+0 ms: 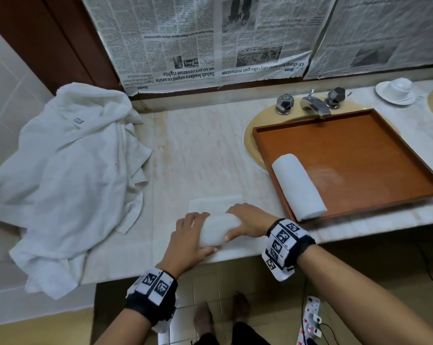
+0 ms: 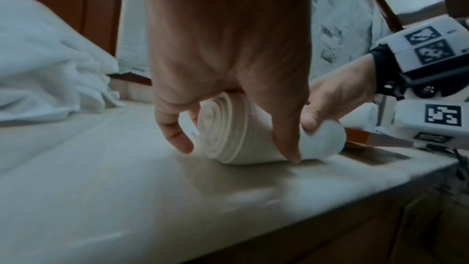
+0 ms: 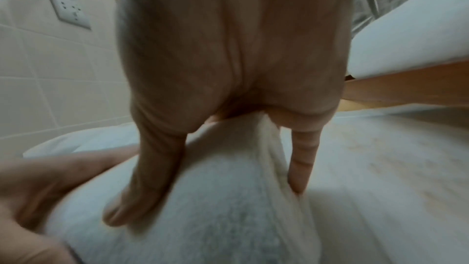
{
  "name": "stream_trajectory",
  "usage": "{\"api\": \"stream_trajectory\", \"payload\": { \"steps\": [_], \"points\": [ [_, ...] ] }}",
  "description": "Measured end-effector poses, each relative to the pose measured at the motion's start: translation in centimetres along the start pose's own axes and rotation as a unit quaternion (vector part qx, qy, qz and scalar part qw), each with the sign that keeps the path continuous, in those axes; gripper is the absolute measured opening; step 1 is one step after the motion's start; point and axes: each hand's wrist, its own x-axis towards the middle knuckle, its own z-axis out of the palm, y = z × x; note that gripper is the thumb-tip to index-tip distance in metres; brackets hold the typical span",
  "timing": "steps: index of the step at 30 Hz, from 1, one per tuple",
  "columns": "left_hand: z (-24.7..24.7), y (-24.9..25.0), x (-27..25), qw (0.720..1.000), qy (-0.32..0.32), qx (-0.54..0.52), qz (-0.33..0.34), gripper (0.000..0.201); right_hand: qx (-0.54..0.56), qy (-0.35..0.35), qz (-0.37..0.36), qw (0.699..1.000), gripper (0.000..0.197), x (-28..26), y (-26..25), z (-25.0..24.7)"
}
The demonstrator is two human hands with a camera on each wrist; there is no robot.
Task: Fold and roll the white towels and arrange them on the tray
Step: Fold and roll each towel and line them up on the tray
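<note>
A partly rolled white towel (image 1: 216,230) lies on the marble counter near its front edge, its unrolled flat end (image 1: 210,204) stretching away from me. My left hand (image 1: 189,239) curls round the roll's left end; the left wrist view shows the spiral end (image 2: 220,125) under the fingers. My right hand (image 1: 247,222) grips the roll's right end, thumb on top, and the right wrist view shows that towel (image 3: 215,208) under it. A finished rolled towel (image 1: 297,186) lies at the left side of the brown wooden tray (image 1: 359,150).
A heap of loose white towels (image 1: 68,175) covers the counter's left part. The tray sits over a sink with a faucet (image 1: 312,103). An upturned white cup on a saucer (image 1: 397,89) stands at the back right. Newspaper (image 1: 210,38) covers the wall behind.
</note>
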Motion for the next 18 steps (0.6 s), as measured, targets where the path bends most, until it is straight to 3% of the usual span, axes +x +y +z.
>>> {"api": "stream_trajectory", "payload": {
  "steps": [3, 6, 9, 11, 14, 16, 18],
  "points": [
    [-1.1, -0.2, 1.3, 0.997, -0.069, -0.017, -0.042, 0.085, -0.011, 0.017, -0.002, 1.0, 0.077, -1.0, -0.5, 0.4],
    [-3.0, 0.2, 2.9, 0.99, -0.13, -0.017, -0.06, 0.082, -0.179, 0.138, -0.003, 0.974, 0.084, -2.7, -1.2, 2.9],
    [-3.7, 0.9, 3.7, 0.983, -0.167, -0.036, -0.066, 0.073, -0.212, 0.189, 0.0, 0.959, 0.083, -2.9, -1.2, 4.7],
    [-3.6, 1.2, 3.4, 0.983, -0.165, -0.03, -0.074, 0.081, -0.166, 0.157, -0.004, 0.974, 0.075, -2.2, -0.8, 4.1],
    [-2.2, 1.3, 1.8, 0.996, -0.074, -0.012, -0.049, 0.102, -0.086, 0.089, 0.006, 0.992, 0.07, -1.1, -0.4, 1.8],
    [-1.2, 1.3, 0.7, 1.0, -0.018, -0.019, -0.016, 0.098, -0.062, 0.051, 0.007, 0.997, 0.068, -0.5, -0.4, 0.5],
    [-0.9, 1.1, 0.4, 0.999, -0.013, -0.031, -0.016, 0.086, -0.041, 0.0, 0.007, 0.999, 0.065, -0.3, -0.5, -0.2]
  ]
}}
